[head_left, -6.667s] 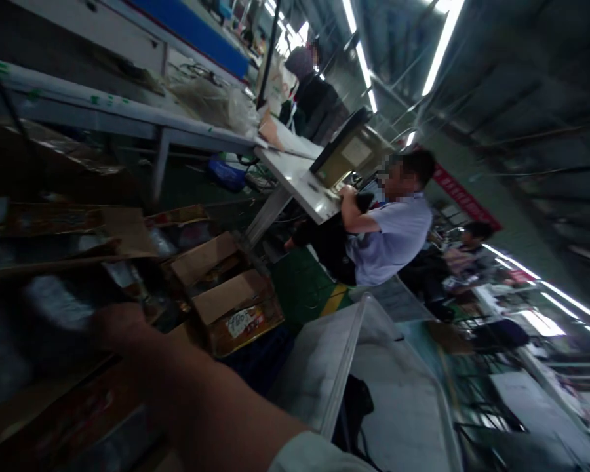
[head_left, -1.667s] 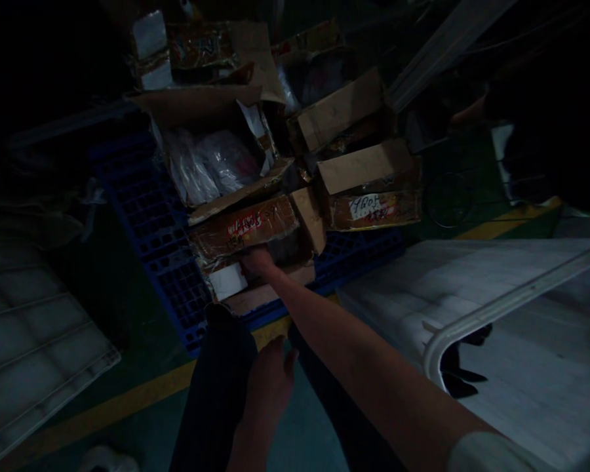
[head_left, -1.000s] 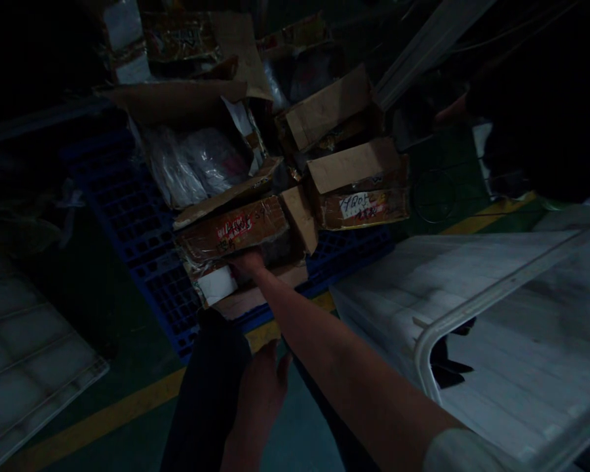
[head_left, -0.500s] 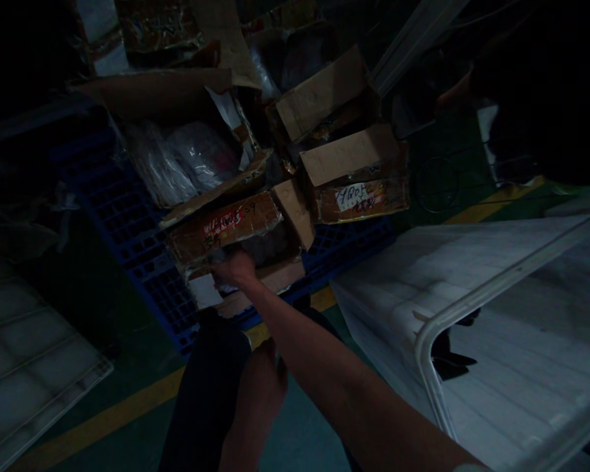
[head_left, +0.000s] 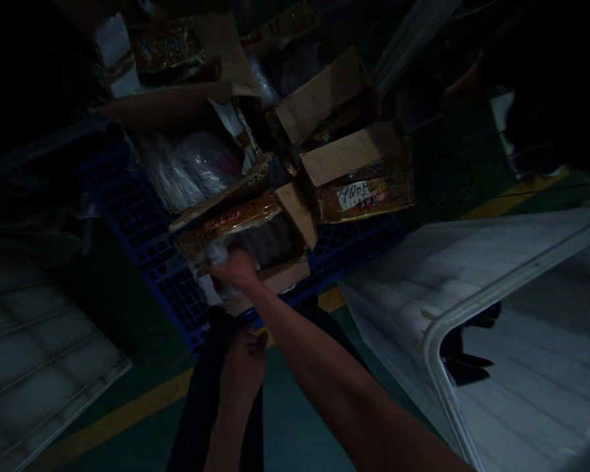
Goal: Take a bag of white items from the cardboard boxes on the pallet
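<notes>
My right hand [head_left: 238, 270] reaches down into a cardboard box [head_left: 292, 272], its fingers closed on a clear plastic bag [head_left: 217, 253] at the left end. More bagged items [head_left: 270, 241], dim and hard to make out, lie in the same box. My left hand [head_left: 248, 354] hangs over my legs, in front of the box. Its fingers are loosely curled, the thumb apart, and nothing shows in it.
Around it stand other open cartons, one with clear bags [head_left: 201, 160], another with a handwritten label [head_left: 358, 195], on a blue plastic pallet [head_left: 172, 288]. A white-lined wire cart [head_left: 398, 275] stands right, a white panel [head_left: 39, 354] left. Another person's arm [head_left: 462, 85] is at upper right.
The plastic at my right hand shows more, and the box's near contents are more exposed. My left hand has shifted left and its fingers have turned up. The view has swung slightly.
</notes>
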{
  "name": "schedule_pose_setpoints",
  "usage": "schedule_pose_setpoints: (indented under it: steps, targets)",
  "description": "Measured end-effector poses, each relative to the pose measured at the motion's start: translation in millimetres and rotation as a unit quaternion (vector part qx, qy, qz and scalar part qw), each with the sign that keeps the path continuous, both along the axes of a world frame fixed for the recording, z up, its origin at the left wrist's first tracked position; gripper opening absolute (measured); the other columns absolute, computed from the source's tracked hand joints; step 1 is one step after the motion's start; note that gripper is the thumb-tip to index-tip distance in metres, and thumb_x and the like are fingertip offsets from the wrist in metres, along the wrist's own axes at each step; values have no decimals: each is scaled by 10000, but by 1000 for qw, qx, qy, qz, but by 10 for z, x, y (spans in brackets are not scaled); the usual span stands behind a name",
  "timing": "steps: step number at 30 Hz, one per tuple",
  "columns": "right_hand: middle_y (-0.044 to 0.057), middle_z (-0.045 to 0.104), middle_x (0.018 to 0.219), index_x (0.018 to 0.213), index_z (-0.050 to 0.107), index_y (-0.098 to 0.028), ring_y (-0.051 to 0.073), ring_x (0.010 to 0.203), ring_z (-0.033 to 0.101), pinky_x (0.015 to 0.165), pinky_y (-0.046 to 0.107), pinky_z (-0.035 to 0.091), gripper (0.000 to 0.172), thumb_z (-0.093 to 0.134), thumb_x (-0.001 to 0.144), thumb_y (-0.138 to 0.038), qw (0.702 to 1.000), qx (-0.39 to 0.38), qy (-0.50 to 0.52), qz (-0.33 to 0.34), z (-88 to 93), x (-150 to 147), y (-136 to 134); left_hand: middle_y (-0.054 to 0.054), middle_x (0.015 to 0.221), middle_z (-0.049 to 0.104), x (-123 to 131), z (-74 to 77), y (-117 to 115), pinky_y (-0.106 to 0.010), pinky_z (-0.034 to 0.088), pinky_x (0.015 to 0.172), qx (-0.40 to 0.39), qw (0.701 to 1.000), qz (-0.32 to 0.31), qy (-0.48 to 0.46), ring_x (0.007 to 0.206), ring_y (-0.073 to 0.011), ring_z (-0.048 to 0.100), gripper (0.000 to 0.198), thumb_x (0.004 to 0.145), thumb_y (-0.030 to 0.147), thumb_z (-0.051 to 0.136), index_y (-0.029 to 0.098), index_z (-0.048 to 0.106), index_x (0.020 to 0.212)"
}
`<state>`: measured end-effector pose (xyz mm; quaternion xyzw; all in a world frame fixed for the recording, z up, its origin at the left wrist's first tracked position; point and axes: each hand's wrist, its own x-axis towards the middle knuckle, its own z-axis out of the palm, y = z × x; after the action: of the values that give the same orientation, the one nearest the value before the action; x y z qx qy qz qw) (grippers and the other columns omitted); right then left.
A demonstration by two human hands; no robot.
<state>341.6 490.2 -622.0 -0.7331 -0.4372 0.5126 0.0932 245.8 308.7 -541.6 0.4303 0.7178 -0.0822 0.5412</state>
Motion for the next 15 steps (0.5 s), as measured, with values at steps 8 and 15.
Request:
schedule_pose_setpoints:
  steps: [8,15]
  targets:
    - [106,837,1183,1299,704,-182,325,1070,803,899,396,640,759,1039,722,-542,999,8,28,-36,834,788,-590,-214,1626,710,-309,-22,82,-547,457,1389,8,979,170,-111,1531,-370,665,746,1004,587,643,109,669,1576]
    - [123,850,1253,1240,785,-269,351,1121,810,957,456,676,666,1013,657,-495,954,-89,241,-152,1418,1592,-1085,-169,1698,673,16,387,165,-502,447,1399,-105,906,174,-371,1564,-353,648,901,994,906,731,179,721,1527]
